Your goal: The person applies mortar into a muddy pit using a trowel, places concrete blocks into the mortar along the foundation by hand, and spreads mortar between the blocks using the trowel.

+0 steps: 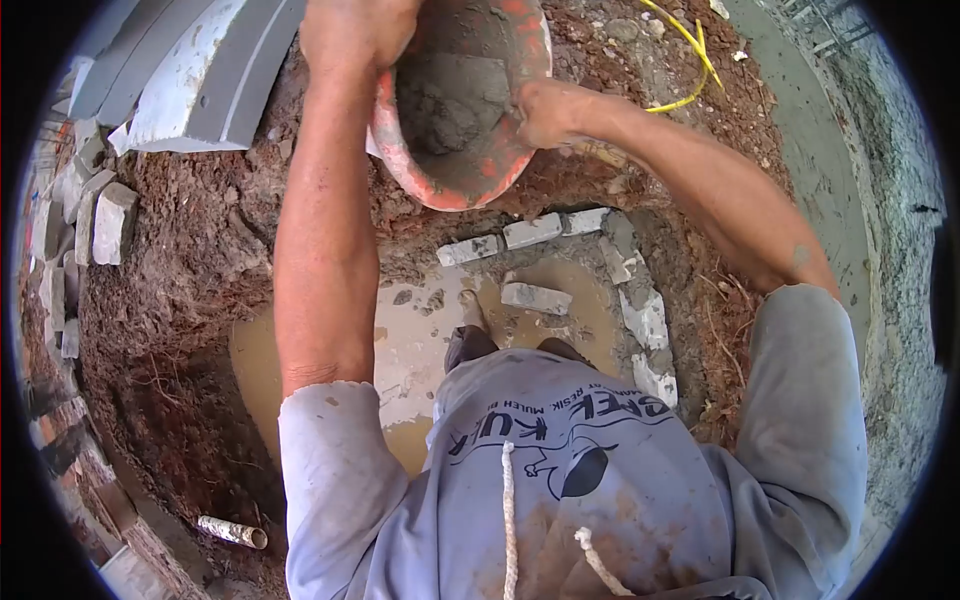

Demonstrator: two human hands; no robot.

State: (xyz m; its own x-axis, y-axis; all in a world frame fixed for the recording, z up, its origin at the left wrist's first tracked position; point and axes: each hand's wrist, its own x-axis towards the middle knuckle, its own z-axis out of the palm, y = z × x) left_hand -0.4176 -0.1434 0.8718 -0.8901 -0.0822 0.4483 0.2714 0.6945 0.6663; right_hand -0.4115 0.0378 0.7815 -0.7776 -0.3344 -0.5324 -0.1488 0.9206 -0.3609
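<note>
An orange-red basin (460, 190), smeared with grey mortar, is tilted at the top middle. Wet mortar (450, 105) lies inside it. My left hand (360, 30) is closed at the basin's upper left rim, its fingers partly cut off by the frame's top edge. My right hand (548, 112) grips the right rim, fingers wrapped over the edge. Below the basin, a row of mortared bricks (533, 231) turns a corner and runs down the right side of a muddy pit. One loose brick (537, 298) lies within that corner.
Muddy water (408, 335) covers the pit floor around my feet. Grey concrete pieces (190, 85) stand upper left, above stacked bricks (115, 222). A yellow hose (690, 98) lies upper right near a rough grey wall (905, 200). A short pipe (233, 531) sits lower left.
</note>
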